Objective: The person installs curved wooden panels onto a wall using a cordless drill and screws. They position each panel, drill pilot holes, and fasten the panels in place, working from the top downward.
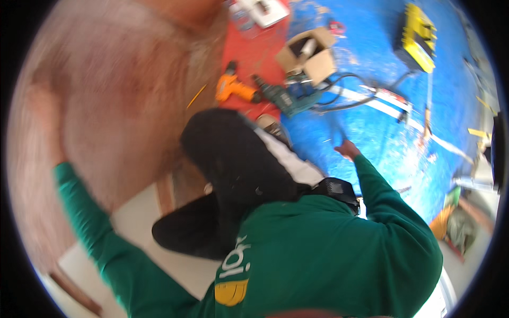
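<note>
My left arm reaches out to the far left, and my left hand is at a brown, worn-looking surface. Motion smears its fingers, so their pose and any contact are unclear. On the other side, my right hand is over the blue floor covering, its fingers curled together. Whatever it may hold is hidden or too small to name. Beyond my bent knee lie an orange cordless drill and a green corded power drill, the closest tools to my right hand.
Past the drills stands an open cardboard box with things inside. A yellow and black case is at the far right. A pencil lies left of the orange drill. A black cable, a plastic bottle and a red strip are also there.
</note>
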